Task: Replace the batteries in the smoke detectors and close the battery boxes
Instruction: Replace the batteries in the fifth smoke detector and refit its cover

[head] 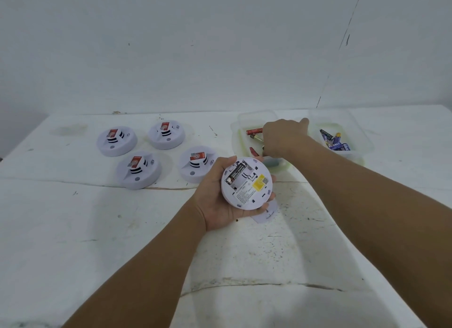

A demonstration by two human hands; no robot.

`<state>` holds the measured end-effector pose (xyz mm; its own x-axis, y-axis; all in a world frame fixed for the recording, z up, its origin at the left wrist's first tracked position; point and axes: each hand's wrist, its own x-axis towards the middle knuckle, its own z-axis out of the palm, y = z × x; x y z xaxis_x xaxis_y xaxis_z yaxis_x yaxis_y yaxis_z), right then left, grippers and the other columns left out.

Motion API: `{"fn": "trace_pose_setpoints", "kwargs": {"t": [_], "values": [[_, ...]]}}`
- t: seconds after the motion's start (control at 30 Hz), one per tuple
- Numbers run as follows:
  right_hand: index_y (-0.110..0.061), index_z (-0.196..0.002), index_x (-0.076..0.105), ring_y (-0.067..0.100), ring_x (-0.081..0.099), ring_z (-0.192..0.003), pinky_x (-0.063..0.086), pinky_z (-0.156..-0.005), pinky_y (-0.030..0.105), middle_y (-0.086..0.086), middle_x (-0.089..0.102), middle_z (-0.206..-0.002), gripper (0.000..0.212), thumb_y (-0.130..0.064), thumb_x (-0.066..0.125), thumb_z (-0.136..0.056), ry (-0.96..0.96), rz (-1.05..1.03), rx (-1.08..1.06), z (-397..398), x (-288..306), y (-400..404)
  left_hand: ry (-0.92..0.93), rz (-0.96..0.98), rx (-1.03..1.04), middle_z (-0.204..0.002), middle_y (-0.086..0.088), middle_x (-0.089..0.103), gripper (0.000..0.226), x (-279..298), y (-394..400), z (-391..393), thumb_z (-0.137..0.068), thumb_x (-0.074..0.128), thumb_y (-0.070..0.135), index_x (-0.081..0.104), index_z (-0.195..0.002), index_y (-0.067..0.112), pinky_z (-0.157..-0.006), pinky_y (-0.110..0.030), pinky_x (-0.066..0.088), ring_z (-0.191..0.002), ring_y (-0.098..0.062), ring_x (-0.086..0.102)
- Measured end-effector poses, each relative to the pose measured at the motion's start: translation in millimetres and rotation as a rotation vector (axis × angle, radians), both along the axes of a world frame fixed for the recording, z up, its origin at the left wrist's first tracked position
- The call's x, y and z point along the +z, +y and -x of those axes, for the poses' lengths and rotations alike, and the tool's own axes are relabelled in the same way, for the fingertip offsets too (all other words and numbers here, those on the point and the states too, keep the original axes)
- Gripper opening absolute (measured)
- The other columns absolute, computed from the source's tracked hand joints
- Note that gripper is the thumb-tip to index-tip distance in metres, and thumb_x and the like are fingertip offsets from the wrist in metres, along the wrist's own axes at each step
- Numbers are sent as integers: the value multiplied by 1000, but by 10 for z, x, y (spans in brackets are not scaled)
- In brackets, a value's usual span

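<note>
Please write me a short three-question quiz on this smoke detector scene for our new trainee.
1. How many smoke detectors stand face up on the table, apart from the detector held in the left hand?
2. True or false: the held detector's open battery bay is completely empty.
3. The right hand reaches into: A) the nearer clear tray, B) the far tray of blue batteries, C) a face-up detector.

Key:
1. Four.
2. False; one black battery sits in it.
3. A.
</note>
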<state>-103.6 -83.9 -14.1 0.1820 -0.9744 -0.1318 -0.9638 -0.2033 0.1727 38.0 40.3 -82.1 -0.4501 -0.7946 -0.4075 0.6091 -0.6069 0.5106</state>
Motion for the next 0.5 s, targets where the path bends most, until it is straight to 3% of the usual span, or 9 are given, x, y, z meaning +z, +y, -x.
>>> {"fn": "trace_pose_setpoints", "kwargs": {"t": [0.1, 0.2, 0.27, 0.4, 0.5], "values": [[-21, -78, 48, 18, 46, -67, 28, -94, 45, -3, 54, -77, 14, -11, 55, -83, -46, -13, -21, -26, 27, 14, 15, 0, -19, -140, -23, 60, 56, -5, -8, -15, -90, 59, 53, 75, -123, 10, -89, -50, 56, -118, -46, 60], [-21, -94, 58, 23, 57, -77, 28, -85, 41, -3, 61, -82, 10, -19, 60, -84, -247, 72, -34, -24, 59, 22, 34, 21, -31, -141, -23, 60, 57, 3, -9, -18, -89, 60, 52, 72, -129, 13, -89, -50, 56, -116, -46, 62], [-22, -103, 56, 24, 61, -85, 36, -83, 39, -5, 66, -89, 17, -29, 61, -88, -536, 231, 12, 28, 85, 107, 48, 28, -31, -140, -23, 60, 56, 29, -2, -3, -88, 61, 50, 68, -132, 16, -87, -48, 58, -112, -46, 64], [-24, -116, 53, 13, 64, -72, 50, -70, 29, -8, 67, -90, 28, -23, 65, -90, -1281, 338, 119, 71, 201, 679, 45, 31, -25, -134, -21, 64, 51, 75, 25, 17, -91, 58, 51, 71, -126, 16, -88, -48, 57, -113, -45, 64], [-29, -115, 57, 12, 66, -74, 54, -70, 30, -5, 68, -87, 28, -18, 68, -93, -1544, 283, 127, 42, 83, 1103, 34, 25, 11, -131, -17, 67, 51, 68, 42, 14, -95, 57, 51, 72, -126, 13, -103, -54, 49, -117, -42, 64]]}}
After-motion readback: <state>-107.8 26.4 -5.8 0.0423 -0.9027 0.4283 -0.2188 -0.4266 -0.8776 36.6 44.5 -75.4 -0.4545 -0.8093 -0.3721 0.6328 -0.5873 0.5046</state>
